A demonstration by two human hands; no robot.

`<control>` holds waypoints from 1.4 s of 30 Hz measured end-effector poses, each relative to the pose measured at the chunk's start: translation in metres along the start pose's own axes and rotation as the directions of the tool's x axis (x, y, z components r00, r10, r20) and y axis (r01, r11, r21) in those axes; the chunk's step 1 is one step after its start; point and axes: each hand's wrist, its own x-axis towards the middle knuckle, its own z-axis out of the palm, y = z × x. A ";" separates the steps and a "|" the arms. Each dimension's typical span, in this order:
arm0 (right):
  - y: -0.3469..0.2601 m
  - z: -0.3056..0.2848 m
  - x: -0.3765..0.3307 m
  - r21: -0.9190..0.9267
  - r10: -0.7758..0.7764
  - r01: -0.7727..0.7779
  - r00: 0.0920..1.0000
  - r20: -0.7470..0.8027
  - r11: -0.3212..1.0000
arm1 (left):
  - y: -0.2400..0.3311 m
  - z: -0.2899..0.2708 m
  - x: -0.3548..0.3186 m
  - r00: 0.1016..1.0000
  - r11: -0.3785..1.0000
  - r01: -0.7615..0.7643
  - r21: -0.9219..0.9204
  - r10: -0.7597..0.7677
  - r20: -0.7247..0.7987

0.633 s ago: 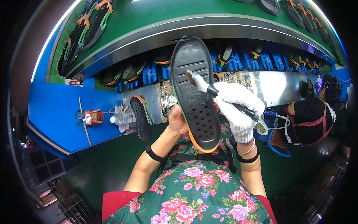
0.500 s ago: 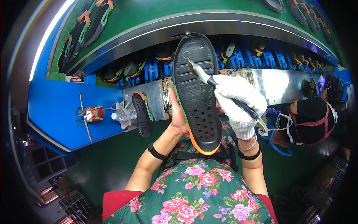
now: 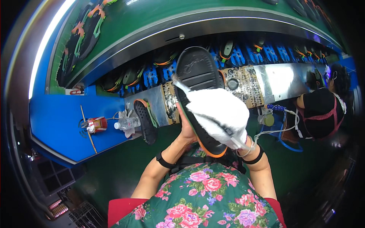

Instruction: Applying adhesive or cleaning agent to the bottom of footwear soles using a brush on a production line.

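A black shoe sole [image 3: 195, 64] with an orange rim stands tilted in front of me, its grooved face toward me. At its left edge, my left hand [image 3: 187, 123] is closed round the sole; some of its fingers are hidden behind. In a white knit glove, my right hand [image 3: 218, 112] grips a brush [image 3: 180, 83], whose tip is at the sole's left edge. The glove covers much of the sole's middle and lower part. A thin pale tube [image 3: 262, 133] runs from near the right wrist toward the right.
Another black sole [image 3: 146, 122] lies left of my hands, beside a clear bottle [image 3: 128, 123] and a red box [image 3: 97, 124] on the blue table [image 3: 57, 117]. Blue racks [image 3: 151, 78] carrying soles line the back under a green shelf [image 3: 159, 9]. A person [image 3: 317, 117] sits at right, near a jar [image 3: 268, 119].
My gloved hand has moved left and down across the sole, taking the brush tip to the left edge. The sole's upper end has dropped slightly. A dark round piece on the bench is now visible.
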 end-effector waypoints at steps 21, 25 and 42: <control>-0.006 0.013 -0.009 0.202 -0.097 0.083 0.994 0.060 0.976 | 0.033 -0.019 -0.016 0.926 0.092 0.350 0.932 0.115 -0.359; -0.005 0.010 -0.005 0.136 -0.107 0.101 0.994 0.038 0.986 | 0.014 -0.011 -0.006 0.990 0.976 -0.026 0.215 0.055 -0.128; 0.004 0.018 -0.019 0.298 -0.180 0.133 0.974 0.138 0.945 | 0.043 -0.041 -0.020 0.995 0.902 0.092 0.421 -0.064 -0.080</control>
